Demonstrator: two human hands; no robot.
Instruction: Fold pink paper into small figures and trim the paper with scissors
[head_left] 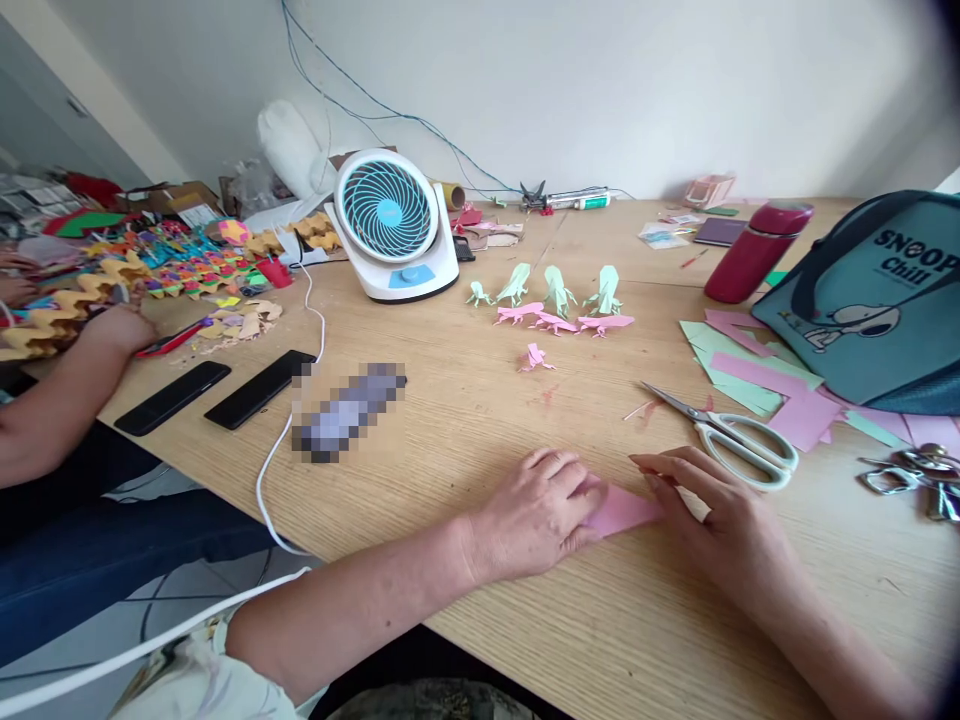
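Note:
A folded piece of pink paper (621,511) lies on the table between my hands. My left hand (536,512) rests on its left end with curled fingers, pressing and gripping it. At the paper's right end is my right hand (724,525), thumb and fingertips drawn together in a pinch. Whether anything sits between those tips is hidden. Just beyond my right hand lie scissors (742,445) with pale handles, blades slightly apart. Farther back stand several folded paper figures, light green (558,290) behind and pink (535,358) in front.
A white fan (390,225) stands at the back. Right of me are paper strips (757,372), a red bottle (759,252), a blue bag (885,300) and keys (919,478). Leftward lie two black phones (174,398), a blurred object (349,412), a white cable (274,455) and another person's arm (71,385).

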